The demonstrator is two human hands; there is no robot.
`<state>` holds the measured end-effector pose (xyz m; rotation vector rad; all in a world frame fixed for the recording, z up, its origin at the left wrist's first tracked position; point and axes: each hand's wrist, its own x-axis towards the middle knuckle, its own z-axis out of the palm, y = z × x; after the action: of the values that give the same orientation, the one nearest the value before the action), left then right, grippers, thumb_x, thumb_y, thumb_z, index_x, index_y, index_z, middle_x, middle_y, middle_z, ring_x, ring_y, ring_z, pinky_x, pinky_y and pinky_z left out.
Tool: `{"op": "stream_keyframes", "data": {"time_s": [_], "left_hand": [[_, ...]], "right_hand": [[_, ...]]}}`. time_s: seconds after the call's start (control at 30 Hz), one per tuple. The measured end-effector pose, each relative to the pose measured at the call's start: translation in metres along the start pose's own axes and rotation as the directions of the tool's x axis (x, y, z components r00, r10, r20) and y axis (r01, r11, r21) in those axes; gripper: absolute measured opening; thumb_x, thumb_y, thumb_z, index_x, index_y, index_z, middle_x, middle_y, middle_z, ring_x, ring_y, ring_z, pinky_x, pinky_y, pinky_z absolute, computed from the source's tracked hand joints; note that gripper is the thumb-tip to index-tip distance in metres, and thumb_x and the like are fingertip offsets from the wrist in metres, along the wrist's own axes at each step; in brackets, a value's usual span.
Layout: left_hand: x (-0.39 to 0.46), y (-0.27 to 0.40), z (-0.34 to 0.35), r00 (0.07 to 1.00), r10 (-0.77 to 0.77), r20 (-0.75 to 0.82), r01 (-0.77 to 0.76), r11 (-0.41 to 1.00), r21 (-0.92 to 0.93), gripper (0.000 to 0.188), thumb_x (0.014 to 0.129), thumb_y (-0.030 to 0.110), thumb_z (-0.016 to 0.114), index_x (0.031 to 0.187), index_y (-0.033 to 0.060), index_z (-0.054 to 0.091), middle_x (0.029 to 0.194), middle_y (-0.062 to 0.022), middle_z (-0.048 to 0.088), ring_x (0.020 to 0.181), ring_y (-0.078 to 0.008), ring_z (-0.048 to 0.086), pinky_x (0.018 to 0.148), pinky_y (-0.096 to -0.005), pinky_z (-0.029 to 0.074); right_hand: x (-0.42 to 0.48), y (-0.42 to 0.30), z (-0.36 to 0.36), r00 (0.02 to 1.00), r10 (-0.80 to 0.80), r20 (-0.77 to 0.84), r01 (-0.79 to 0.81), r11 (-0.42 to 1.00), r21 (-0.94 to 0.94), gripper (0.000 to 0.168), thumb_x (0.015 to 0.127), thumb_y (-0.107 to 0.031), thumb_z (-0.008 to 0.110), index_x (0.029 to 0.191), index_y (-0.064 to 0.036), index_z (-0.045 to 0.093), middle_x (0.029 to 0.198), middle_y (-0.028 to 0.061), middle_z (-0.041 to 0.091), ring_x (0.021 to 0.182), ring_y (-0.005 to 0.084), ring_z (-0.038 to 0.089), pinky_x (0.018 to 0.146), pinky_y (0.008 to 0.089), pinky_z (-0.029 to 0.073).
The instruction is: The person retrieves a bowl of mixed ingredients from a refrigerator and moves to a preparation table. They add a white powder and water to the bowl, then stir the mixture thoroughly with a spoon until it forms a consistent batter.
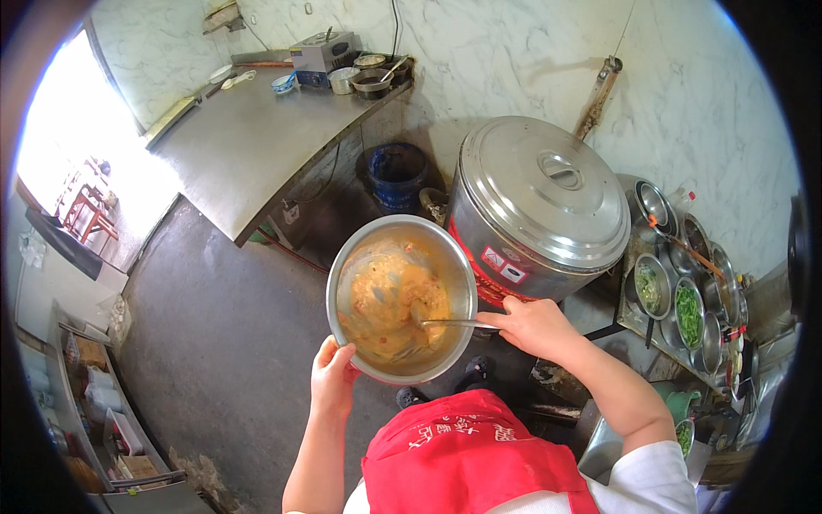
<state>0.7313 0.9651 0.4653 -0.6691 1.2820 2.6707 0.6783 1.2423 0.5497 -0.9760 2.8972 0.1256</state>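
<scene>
My left hand (pixel 334 372) grips the lower left rim of a round stainless steel bowl (pixel 463 270), its thumb over the edge. The bowl is held up in front of me, above the floor. Inside lies a wet, orange-yellow mixture (pixel 392 289) with small reddish bits, smeared up the wall. My right hand (pixel 533 326) is closed around the handle of a metal spoon (pixel 453 323). The spoon reaches across the bowl's right rim, and its head is partly sunk in the mixture.
A large lidded steel pot (pixel 539 193) stands just beyond the bowl, to the right. Left of it are a blue bucket (pixel 397 173) and a steel worktable (pixel 257 141). Several bowls, some with chopped greens (pixel 688 315), crowd the right-hand counter. Shelves (pixel 115 411) line the lower left.
</scene>
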Motion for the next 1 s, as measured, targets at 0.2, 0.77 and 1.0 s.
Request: {"op": "stream_keyframes", "data": {"time_s": [0.2, 0.77, 1.0], "left_hand": [[0.0, -0.002, -0.005, 1.0, -0.003, 0.001, 0.003, 1.0, -0.021, 0.005, 0.078, 0.008, 0.049, 0.083, 0.0076, 0.051, 0.073, 0.0007, 0.056, 0.062, -0.008, 0.052, 0.062, -0.0248, 0.043], [0.001, -0.014, -0.011, 0.997, -0.024, 0.067, 0.022, 0.999, 0.033, 0.018, 0.079, 0.011, 0.046, 0.095, 0.0035, 0.049, 0.087, -0.0066, 0.058, 0.074, -0.0166, 0.057, 0.066, -0.0304, 0.046], [-0.003, -0.014, -0.004, 0.998, -0.019, 0.067, 0.017, 1.0, 0.022, 0.019, 0.079, 0.012, 0.045, 0.096, 0.0032, 0.049, 0.087, -0.007, 0.057, 0.075, -0.0173, 0.057, 0.068, -0.0311, 0.046]], "right_hand": [[0.005, 0.0, 0.002, 0.978, 0.047, 0.206, -0.075, 0.989, 0.131, 0.027, 0.076, -0.023, 0.051, 0.102, -0.022, 0.056, 0.068, 0.0102, 0.056, 0.06, 0.0252, 0.055, 0.051, 0.0366, 0.044], [0.021, -0.007, 0.023, 0.62, -0.222, 0.753, -0.758, 0.078, 0.647, 0.031, 0.088, -0.022, 0.033, 0.115, -0.013, 0.045, 0.051, -0.0049, 0.031, 0.039, 0.0038, 0.024, 0.034, 0.0183, 0.019], [0.02, -0.033, 0.038, 0.993, 0.036, 0.11, -0.11, 0.59, 0.8, 0.031, 0.085, -0.025, 0.04, 0.115, -0.02, 0.047, 0.068, 0.01, 0.057, 0.052, 0.0201, 0.054, 0.044, 0.0299, 0.039]]}}
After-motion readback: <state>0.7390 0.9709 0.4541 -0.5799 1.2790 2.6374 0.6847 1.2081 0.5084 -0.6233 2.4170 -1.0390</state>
